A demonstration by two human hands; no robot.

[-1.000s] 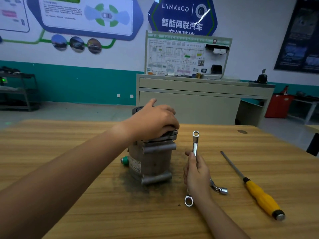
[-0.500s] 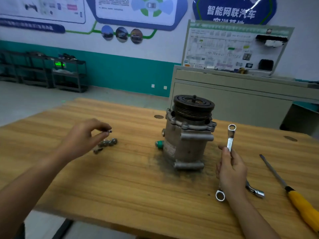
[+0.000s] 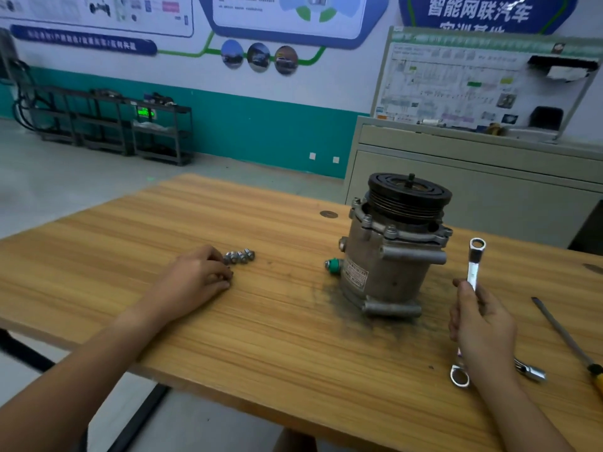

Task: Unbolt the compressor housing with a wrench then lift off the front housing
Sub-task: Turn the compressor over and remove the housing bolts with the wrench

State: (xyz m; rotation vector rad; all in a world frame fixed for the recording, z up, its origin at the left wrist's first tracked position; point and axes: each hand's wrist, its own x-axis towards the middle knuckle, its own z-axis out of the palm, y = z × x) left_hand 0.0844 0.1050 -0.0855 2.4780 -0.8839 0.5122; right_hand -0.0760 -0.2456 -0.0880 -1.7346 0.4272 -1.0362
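Half a second ago the left hand [image 3: 195, 282] hung above the table [image 3: 261, 337], pinching a bolt just beside the loose bolts [image 3: 239, 256]. Now it is down on the wood with its fingers curled, fingertips just short of that little row. Whether it is pinching a bolt cannot be told, since the fingertips hide whatever lies under them. A second ago that same hand lay on top of the compressor [image 3: 388, 262], which now stands upright and untouched on the right part of the table, well apart from the left hand. The compressor's black pulley is uppermost, and the front housing [image 3: 375, 223] is still seated on the body. The right hand [image 3: 483, 324] has not changed its hold: fingers and thumb wrapped round the shank of the wrench [image 3: 473, 265], one ring end pointing up just beside the compressor and the other showing below the wrist. A green plug [image 3: 332, 266] sticks out low on the compressor's left side, and a dark smudge [image 3: 329, 298] stains the wood round its base. A bent socket tool [image 3: 530, 371] lies by the right wrist, and a screwdriver [image 3: 561, 331] with a yellow handle lies further right. Beyond the table stand a grey cabinet [image 3: 489, 177] carrying a display board [image 3: 473, 86] and a dark shelving rack [image 3: 130, 125] along the teal-banded wall, with posters [image 3: 287, 14] above.
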